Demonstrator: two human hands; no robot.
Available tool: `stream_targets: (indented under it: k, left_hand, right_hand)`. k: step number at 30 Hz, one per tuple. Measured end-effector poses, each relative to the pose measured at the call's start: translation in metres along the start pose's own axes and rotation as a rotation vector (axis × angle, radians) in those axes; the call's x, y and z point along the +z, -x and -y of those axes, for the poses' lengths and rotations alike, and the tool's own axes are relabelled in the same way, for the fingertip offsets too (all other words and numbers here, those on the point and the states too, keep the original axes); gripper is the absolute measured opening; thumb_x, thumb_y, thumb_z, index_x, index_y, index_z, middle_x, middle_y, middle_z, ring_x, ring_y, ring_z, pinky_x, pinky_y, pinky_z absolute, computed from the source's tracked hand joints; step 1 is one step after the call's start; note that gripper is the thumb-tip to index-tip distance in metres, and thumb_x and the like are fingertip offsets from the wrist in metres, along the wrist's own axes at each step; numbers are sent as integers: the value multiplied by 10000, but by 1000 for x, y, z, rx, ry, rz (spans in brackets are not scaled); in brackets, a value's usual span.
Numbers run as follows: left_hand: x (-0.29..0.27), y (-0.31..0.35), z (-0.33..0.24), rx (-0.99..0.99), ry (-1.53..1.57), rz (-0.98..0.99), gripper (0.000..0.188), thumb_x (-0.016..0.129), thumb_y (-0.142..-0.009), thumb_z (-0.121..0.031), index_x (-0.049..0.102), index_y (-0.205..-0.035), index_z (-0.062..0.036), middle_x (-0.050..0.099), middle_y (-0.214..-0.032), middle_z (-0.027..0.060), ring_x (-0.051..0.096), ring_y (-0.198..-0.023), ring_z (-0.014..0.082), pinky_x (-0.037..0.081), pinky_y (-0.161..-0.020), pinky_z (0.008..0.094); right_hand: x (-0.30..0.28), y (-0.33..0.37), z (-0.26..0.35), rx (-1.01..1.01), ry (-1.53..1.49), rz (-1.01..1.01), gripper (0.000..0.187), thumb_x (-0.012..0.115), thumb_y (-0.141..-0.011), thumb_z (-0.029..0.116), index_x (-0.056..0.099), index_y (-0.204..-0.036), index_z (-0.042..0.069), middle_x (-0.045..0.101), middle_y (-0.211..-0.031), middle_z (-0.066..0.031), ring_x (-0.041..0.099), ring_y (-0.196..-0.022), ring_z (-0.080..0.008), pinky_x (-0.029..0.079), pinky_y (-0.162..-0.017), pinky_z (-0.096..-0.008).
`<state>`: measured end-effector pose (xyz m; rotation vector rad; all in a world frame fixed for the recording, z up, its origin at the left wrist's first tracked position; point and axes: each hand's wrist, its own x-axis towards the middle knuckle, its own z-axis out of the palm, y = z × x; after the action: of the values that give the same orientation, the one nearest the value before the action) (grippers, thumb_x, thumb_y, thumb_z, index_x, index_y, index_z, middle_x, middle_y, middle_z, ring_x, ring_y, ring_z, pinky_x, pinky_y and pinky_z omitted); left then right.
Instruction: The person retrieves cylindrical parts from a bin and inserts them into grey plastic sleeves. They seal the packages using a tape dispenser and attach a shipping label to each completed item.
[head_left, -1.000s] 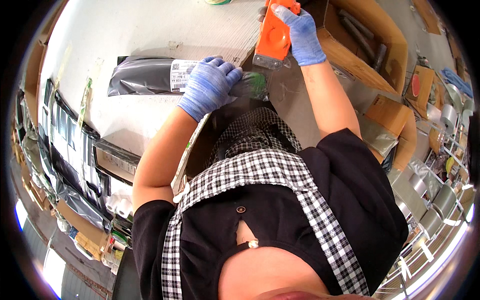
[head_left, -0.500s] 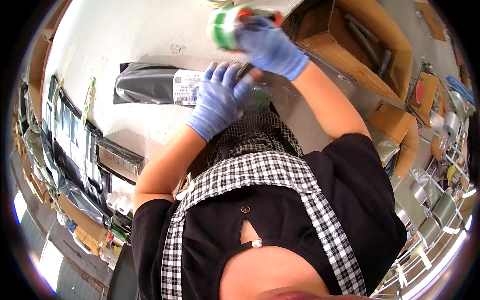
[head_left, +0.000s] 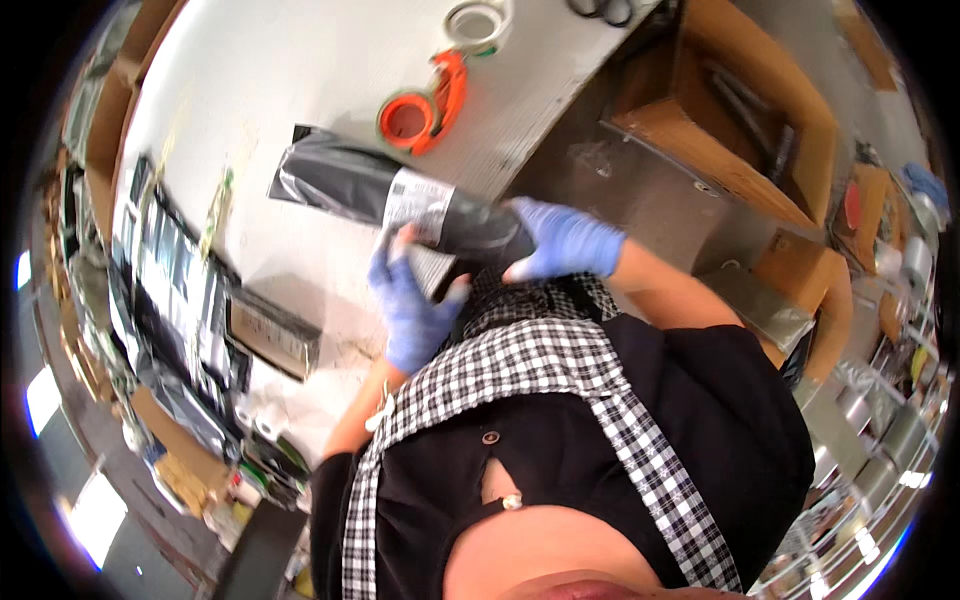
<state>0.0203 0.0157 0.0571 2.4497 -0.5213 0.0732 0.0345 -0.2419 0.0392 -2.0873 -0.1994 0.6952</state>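
A long black plastic mailer bag (head_left: 340, 172) with a white printed label (head_left: 420, 203) lies at a slant near the table's front edge. Around its right end, my right hand (head_left: 568, 240) in a blue knit glove is closed. My left hand (head_left: 412, 315), gloved alike, is beside the bag's lower edge with thumb and fingers apart. One of its fingertips meets the label's lower corner. Beyond the bag, an orange tape dispenser (head_left: 450, 88) with a tape roll rests on the table.
The whitish table (head_left: 250, 90) carries a tape roll (head_left: 474, 24) and black-handled scissors (head_left: 602, 10) at the far side. An open cardboard box (head_left: 650, 110) stands right of the table. Several black bags (head_left: 170, 290) and a small carton (head_left: 268, 328) lie at left.
The tape dispenser has gone from my right hand onto the table. My right hand has come down to the bag's end. The bag has tilted, and my left hand has moved off its top toward me.
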Motion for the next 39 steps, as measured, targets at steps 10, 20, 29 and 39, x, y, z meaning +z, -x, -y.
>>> stream_targets:
  k: [10, 20, 29, 39]
  left_hand:
    - [39, 20, 56, -438, 1152, -301, 761, 678, -878, -466, 393, -1404, 4, 575, -1282, 143, 550, -1142, 249, 451, -992, 400]
    - [38, -56, -70, 93, 926, 525, 480, 643, -953, -254, 498, -1340, -9, 608, -1121, 58, 552, -1001, 150, 443, -896, 296]
    - [74, -38, -96, -15, 910, 562, 380, 638, -952, -136, 540, -1294, -4, 625, -1197, 88, 594, -1081, 170, 447, -976, 308]
    - [63, -55, -118, -123, 605, 227, 271, 658, -859, 2, 623, -1126, -32, 620, -1067, 73, 608, -941, 161, 495, -835, 282]
  right_hand:
    - [15, 36, 21, -297, -367, -219, 772, 828, -536, 226, 537, -1222, 24, 657, -1060, -179, 640, -1008, -291, 502, -869, -380]
    - [-42, 314, -138, -251, -1048, -1694, 531, 755, -814, 164, 482, -1254, 46, 544, -1244, -91, 553, -1123, -212, 488, -957, -385]
    - [-78, 366, -315, 571, -742, -2079, 255, 579, -890, 263, 664, -870, 23, 679, -884, -136, 622, -821, -276, 481, -744, -419]
    - [-57, 92, -216, 255, -641, -487, 372, 656, -888, 321, 677, -1134, 42, 691, -1045, -106, 642, -1002, -205, 496, -897, -339]
